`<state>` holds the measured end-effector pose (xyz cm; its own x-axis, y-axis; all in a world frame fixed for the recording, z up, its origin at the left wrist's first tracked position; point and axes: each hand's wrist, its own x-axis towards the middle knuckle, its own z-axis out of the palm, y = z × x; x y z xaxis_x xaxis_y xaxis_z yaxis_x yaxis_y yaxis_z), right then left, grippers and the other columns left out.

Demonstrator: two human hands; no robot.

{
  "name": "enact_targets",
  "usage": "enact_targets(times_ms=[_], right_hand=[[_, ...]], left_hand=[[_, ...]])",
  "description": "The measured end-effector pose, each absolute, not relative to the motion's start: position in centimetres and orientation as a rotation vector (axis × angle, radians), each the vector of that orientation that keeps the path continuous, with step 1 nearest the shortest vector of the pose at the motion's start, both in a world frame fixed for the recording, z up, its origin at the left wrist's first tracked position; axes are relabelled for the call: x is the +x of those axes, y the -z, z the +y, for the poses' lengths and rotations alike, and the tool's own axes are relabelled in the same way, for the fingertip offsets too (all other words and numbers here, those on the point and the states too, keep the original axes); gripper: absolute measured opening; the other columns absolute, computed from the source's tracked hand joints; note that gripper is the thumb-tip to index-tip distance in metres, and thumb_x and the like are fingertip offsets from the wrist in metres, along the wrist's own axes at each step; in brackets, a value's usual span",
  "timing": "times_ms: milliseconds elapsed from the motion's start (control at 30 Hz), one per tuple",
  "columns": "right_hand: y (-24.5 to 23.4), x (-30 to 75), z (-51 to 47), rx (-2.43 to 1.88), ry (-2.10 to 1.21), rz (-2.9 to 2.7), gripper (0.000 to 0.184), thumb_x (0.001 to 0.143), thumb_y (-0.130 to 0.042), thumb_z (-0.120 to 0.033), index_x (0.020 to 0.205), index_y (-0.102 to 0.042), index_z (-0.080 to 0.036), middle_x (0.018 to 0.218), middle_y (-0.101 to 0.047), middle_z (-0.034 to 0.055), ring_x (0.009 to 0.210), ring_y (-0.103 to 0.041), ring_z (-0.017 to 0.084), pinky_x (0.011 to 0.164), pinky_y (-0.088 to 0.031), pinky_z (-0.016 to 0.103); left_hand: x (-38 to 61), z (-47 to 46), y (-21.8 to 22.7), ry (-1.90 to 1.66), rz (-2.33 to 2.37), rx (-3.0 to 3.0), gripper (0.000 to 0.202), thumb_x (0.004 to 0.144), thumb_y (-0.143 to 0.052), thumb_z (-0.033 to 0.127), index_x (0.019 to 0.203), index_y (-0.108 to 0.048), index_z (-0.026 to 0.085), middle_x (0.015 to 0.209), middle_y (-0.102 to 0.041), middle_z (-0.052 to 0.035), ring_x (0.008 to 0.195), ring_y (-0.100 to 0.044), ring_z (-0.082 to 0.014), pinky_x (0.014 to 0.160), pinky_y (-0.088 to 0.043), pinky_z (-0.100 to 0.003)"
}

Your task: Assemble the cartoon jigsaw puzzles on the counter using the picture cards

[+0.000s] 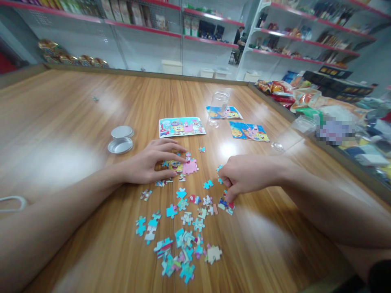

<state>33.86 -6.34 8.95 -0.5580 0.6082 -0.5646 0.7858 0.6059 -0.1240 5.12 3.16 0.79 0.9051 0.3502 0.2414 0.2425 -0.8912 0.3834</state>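
Note:
My left hand (152, 162) lies with fingers spread over a joined cluster of jigsaw pieces, yellow beside a pink part (190, 166). It partly hides the cluster. My right hand (241, 175) is closed, palm down, with its thumb tip on a dark blue and red jigsaw puzzle piece (226, 206). Its curled fingers hide part of the pieces under them; a blue piece (219, 174) peeks out beside the knuckles. Between and below the hands lie several loose pieces, such as a light blue one (171, 211) and a beige one (214, 254).
A cartoon picture card (182, 127) lies beyond my hands, with two blue cards (249, 132) to its right. A clear cylinder (218, 106) stands there; another clear container (291, 134) lies rightward. Two round metal lids (120, 145) rest left. Packed goods (305, 97) line the right edge.

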Motion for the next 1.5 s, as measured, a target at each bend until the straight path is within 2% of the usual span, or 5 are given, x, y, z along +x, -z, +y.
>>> enact_targets(times_ms=[233,533,767,1367,1500], right_hand=[[-7.9,33.1,-8.2,1.143,0.459,2.454,0.026,0.086,-0.071,-0.038,0.077,-0.073,-0.015,0.071,-0.070,0.0076,0.064,-0.061,0.018,0.053,-0.029,0.028],[-7.4,32.6,-6.8,1.240,0.496,2.756,0.014,0.088,-0.063,-0.022,0.076,-0.068,-0.017,0.069,-0.066,0.0023,0.061,-0.057,0.013,0.056,-0.032,0.027],[-2.0,31.5,-4.8,1.248,0.237,3.410,0.018,0.097,-0.055,-0.023,0.104,-0.070,-0.015,0.092,-0.065,0.0079,0.088,-0.057,0.019,0.078,-0.044,0.032],[-0.5,31.2,-4.8,1.113,0.305,3.592,0.011,0.091,-0.062,-0.022,0.092,-0.071,-0.017,0.083,-0.063,0.0057,0.079,-0.055,0.018,0.074,-0.044,0.034],[-0.7,31.7,-4.5,1.543,0.149,3.570,0.012,0.092,-0.058,-0.020,0.089,-0.070,-0.017,0.079,-0.063,0.0055,0.078,-0.057,0.020,0.076,-0.045,0.035]], left_hand=[[4.9,3.5,-0.8,-0.679,0.469,2.374,0.031,0.101,-0.051,0.031,0.128,-0.068,0.027,0.142,-0.058,-0.0083,0.133,-0.052,-0.0258,0.116,-0.039,-0.047],[4.7,3.5,-0.8,-0.750,0.542,2.250,0.026,0.092,-0.064,0.028,0.116,-0.073,0.023,0.133,-0.064,-0.0102,0.125,-0.058,-0.0250,0.112,-0.043,-0.044],[4.8,4.1,-0.6,-0.882,1.179,1.894,0.026,0.086,-0.068,0.036,0.097,-0.071,0.013,0.084,-0.069,-0.0040,0.072,-0.059,-0.0122,0.066,-0.046,-0.025],[3.3,-0.7,-6.9,0.495,0.981,2.404,0.028,0.082,-0.075,0.045,0.076,-0.068,0.018,0.069,-0.065,0.0007,0.061,-0.055,-0.0130,0.053,-0.032,-0.023],[2.2,-0.9,-8.0,0.670,1.051,2.405,0.027,0.077,-0.079,0.045,0.078,-0.071,0.019,0.067,-0.065,0.0004,0.057,-0.052,-0.0131,0.051,-0.029,-0.023]])
